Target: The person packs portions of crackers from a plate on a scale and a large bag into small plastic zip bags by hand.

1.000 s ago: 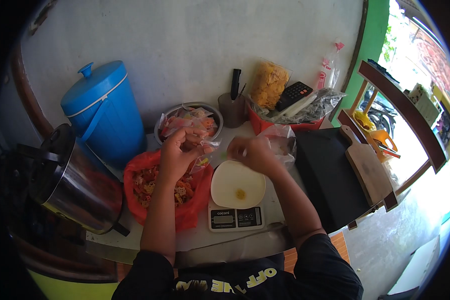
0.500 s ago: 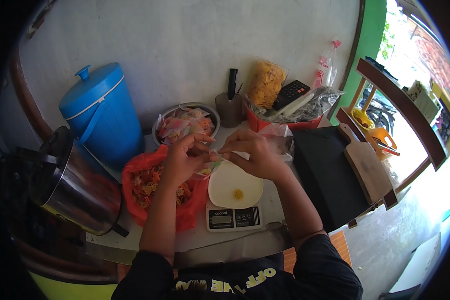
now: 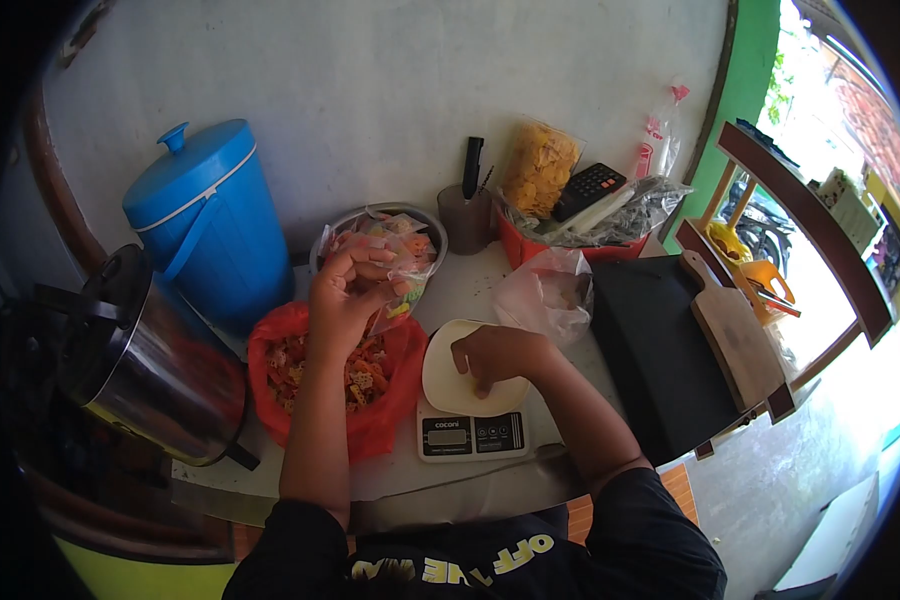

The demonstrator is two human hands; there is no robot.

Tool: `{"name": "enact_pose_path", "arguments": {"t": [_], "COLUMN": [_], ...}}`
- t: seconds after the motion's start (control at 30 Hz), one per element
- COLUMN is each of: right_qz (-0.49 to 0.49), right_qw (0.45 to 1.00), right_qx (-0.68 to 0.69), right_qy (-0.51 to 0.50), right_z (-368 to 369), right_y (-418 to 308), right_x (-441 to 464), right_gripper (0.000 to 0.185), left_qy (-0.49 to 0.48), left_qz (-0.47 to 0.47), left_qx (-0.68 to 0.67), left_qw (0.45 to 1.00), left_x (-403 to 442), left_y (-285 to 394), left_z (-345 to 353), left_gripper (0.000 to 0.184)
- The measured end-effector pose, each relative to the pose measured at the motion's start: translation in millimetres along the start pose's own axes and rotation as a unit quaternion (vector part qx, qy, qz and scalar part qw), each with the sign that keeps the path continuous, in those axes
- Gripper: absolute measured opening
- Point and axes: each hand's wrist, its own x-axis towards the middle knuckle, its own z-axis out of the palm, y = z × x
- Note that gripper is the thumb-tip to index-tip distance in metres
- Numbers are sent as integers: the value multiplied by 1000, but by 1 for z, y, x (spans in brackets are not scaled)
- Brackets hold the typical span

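My left hand point(image 3: 350, 290) pinches a small clear plastic bag point(image 3: 400, 300) with a few coloured pieces in it, above the back edge of a red bag point(image 3: 395, 405) of coloured snack pieces. My right hand point(image 3: 500, 362) reaches down over the cream plate point(image 3: 445, 385), its fingertips closed at the plate's surface; what they hold, if anything, is hidden. The plate rests on a white digital scale point(image 3: 473, 436). Behind my left hand, a metal bowl point(image 3: 444, 232) holds filled small bags. A crumpled clear bag point(image 3: 545, 300) lies right of the plate.
A blue jug point(image 3: 210, 235) and a steel pot point(image 3: 170, 370) stand at the left. At the back are a dark cup point(image 3: 465, 222) and a red basket point(image 3: 530, 250) with a calculator point(image 3: 590, 190). A black case point(image 3: 660, 350) and wooden board point(image 3: 735, 330) lie at the right.
My right hand has left the small bag's opening and moved down onto the plate. My left hand still holds the bag, slightly farther left, and the yellow piece on the plate is now hidden.
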Motion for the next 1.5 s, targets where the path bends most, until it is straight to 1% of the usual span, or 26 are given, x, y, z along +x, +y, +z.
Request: {"name": "enact_pose_path", "arguments": {"t": [0.1,0.13,0.23,0.27,0.3,0.33,0.43,0.53,0.63,0.73,0.83,0.93,1.03,1.13,1.2,1.23,1.3,1.5], "right_qz": [-23,-30,-101,-114,-125,-134,-213,-227,-206,-178,-215,-229,-242,-183,-167,-158,-158,-150], "right_qw": [999,998,979,949,905,848,739,795,828,822,843,847,830,823,817,814,813,827], "right_qx": [32,46,52,114,174,232,363,216,136,192,35,14,83,284,301,309,311,287], "right_qy": [-10,-12,170,270,366,457,526,519,504,505,493,480,496,457,463,466,467,460], "right_z": [-2,-3,-17,-21,-28,-33,-37,-40,-37,-34,-38,-36,-34,-29,-29,-30,-33,-31], "right_y": [2,4,14,13,7,2,-13,-20,-17,-25,-20,-26,-25,-23,-19,-17,-18,-17], "right_x": [4,3,-4,-5,-11,-15,-19,-29,-28,-29,-29,-32,-27,-21,-21,-21,-24,-22], "right_gripper": [42,41,29,25,22,19,12,14,19,16,16,17,24,32,37,39,40,42], "left_qy": [-19,-20,-28,-33,-38,-47,-69,-80,-85,-86,-83,-80,-61,-43,-50,-48,-45,-40], "left_qz": [-15,-15,-10,-5,-1,-3,-16,-26,-16,-10,-5,-16,-29,-35,-39,-38,-35,-17], "left_qx": [-24,-13,21,33,43,44,51,61,51,52,59,52,8,-43,-65,-40,9,17], "left_qw": [999,1000,999,999,998,998,996,995,995,995,995,995,998,998,996,997,998,999], "left_x": [-1,-2,-3,-3,-3,-4,-6,-8,-9,-10,-9,-9,-7,-7,-7,-6,-6,-9], "left_y": [-2,-3,-3,-2,0,1,6,4,-4,-4,-3,-2,-4,-8,-8,-10,-16,-11], "left_z": [0,0,5,7,8,10,14,19,20,21,21,22,23,24,25,24,23,25], "left_gripper": [37,38,40,40,41,41,44,46,46,43,39,31,23,18,16,16,15,15]}}
